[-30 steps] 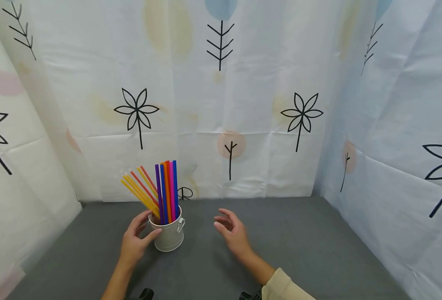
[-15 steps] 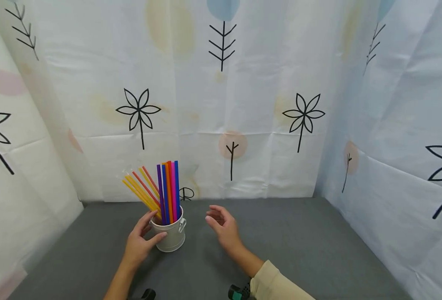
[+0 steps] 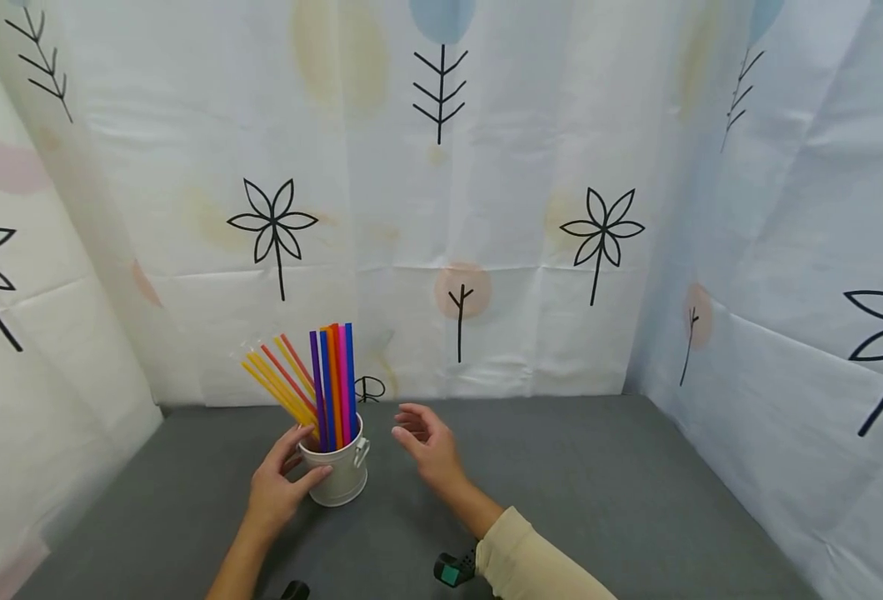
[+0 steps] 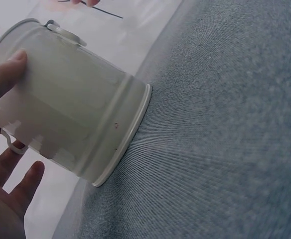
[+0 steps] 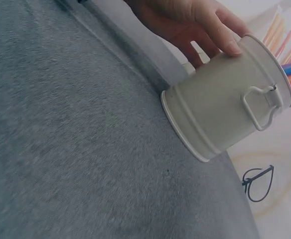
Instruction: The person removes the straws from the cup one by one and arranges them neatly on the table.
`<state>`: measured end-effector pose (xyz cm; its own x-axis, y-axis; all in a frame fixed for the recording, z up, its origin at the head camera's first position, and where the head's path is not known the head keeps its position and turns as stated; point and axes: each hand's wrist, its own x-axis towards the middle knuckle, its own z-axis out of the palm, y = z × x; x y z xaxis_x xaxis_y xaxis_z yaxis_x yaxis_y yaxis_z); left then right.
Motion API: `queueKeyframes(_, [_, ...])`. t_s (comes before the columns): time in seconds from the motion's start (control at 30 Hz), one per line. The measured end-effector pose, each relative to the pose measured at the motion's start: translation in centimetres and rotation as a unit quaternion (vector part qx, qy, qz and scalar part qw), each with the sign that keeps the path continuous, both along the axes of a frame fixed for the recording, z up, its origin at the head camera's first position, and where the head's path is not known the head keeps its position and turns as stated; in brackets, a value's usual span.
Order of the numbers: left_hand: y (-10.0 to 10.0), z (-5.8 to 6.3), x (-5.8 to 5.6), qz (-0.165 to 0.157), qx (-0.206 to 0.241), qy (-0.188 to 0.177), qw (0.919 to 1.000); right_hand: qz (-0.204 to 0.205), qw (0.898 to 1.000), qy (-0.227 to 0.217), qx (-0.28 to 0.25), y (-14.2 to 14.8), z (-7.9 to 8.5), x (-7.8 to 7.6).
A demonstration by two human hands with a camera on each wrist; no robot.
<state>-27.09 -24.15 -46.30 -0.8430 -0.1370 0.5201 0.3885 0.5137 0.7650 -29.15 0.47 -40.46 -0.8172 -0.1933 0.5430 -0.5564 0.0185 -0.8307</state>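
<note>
Leftward, toward the pail [image 3: 340,482], the right hand [image 3: 430,450] has come, while the left hand [image 3: 275,490] has kept its place against it. Left of the pail is that left hand, clamped on it: thumb on the near wall, fingers round the left side. Above the pail's left rim lean thin sticks [image 3: 280,387], yellow and red, some in clear wrap. Beside them, nearly upright inside the pail, stand thick sticks [image 3: 337,383] in purple, blue, orange and pink. As for the pail, it is white and upright on the grey table [image 3: 621,500], with a small handle [image 3: 362,452] at its right side. Just right of the pail, apart from it, hangs the right hand, its thumb and loosely bent fingers spread, holding nothing. Farther right and nearer the viewer than the pail come a black device [image 3: 454,570] and a beige sleeve [image 3: 539,554]. Behind the pail hangs pale cloth [image 3: 501,208] printed with flowers.
</note>
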Motion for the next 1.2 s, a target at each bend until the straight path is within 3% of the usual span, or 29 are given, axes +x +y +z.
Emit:
queueKeyframes(0.3, [-0.2,0.0,0.2,0.019,0.003,-0.017,0.9997,-0.024,1.0,0.016,0.007,-2.3,-1.0,-1.5])
queueKeyframes(0.53, [-0.3,0.2,0.1,0.02,-0.008,0.004,0.9998,-0.042,0.999,0.02,0.02,-4.4,-2.5,-3.6])
queueKeyframes(0.83, [-0.1,0.0,0.3,0.007,0.002,0.017,0.9998,-0.043,0.999,0.009,0.026,-6.4,-2.7,-3.9])
queueKeyframes(1.2, [-0.2,-0.2,0.2,0.012,-0.004,0.003,0.9999,-0.053,0.997,-0.031,0.042,-7.4,-1.6,-4.0])
